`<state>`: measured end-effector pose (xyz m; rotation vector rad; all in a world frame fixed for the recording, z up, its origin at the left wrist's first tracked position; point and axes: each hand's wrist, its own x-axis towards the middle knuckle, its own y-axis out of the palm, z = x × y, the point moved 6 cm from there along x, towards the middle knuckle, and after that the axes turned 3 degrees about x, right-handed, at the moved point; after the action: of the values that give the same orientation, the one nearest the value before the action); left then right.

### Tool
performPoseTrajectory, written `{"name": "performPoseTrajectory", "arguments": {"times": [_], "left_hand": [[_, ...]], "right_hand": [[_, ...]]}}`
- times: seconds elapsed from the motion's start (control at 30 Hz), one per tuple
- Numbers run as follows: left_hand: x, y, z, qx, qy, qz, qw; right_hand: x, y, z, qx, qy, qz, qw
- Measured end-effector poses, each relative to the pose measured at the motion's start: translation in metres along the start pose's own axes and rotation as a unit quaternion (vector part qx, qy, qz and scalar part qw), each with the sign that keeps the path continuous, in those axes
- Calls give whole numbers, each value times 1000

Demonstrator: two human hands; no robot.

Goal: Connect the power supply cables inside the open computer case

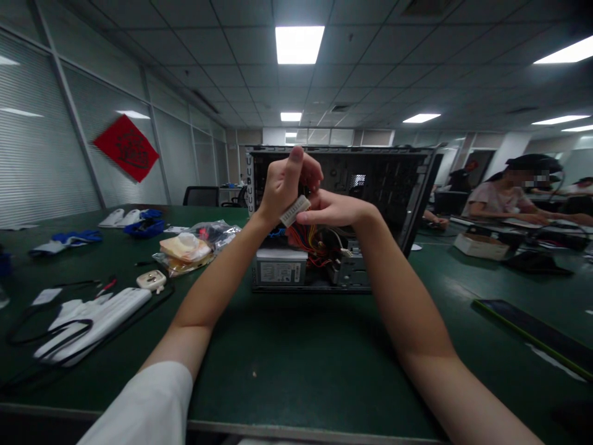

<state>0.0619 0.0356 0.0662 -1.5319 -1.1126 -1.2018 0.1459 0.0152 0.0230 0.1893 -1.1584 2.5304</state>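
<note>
My left hand and my right hand are raised together in front of an open computer case standing on the green table. Between them they pinch a white multi-pin power connector; the left fingers are curled round it with the thumb up, the right fingers press its end. Red, yellow and black wires run from the connector down into the case, next to the grey power supply.
On the left lie a white power strip with black cable, a small white device, plastic bags, and blue-white gloves. A dark panel lies at right. Other people sit at the far right.
</note>
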Motion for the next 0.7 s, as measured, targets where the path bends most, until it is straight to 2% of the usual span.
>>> {"name": "performPoseTrajectory", "arguments": {"times": [0.1,0.23,0.37,0.53,0.6,0.7], "left_hand": [[1,-7,-1,-3,29,-13,999],[2,-13,-6,7,46,-16,999],[4,-9,-17,23,42,-3,999],[8,-10,-26,45,57,5,997],[7,-14,-25,55,62,-20,996],[-2,-19,-25,78,94,-90,988]], "right_hand": [[5,-1,-12,-3,35,-7,999],[10,-4,-21,-106,88,-29,990],[15,-5,-25,-182,125,-51,974],[7,-2,-14,-99,67,1,993],[1,-1,-7,-56,39,25,997],[-4,0,2,-30,11,37,999]]}}
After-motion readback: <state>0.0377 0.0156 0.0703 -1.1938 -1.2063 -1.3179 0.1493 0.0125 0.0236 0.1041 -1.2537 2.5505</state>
